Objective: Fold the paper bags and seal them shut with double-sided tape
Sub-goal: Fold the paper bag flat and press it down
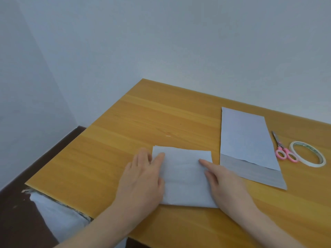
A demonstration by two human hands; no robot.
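Two flat-fingered hands, left (141, 178) and right (226, 183), press one folded bag (184, 178); one unfolded bag (248, 145) beside.

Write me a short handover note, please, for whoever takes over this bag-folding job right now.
Left hand and right hand: both flat, fingers straight, pressing the folded paper bag onto the table.
Second paper bag lies unfolded to the right; scissors and double-sided tape roll lie beyond it, untouched.
Done: first bag folded over.
Left: tape it shut, as no tape is visible on it; then fold and seal the second.
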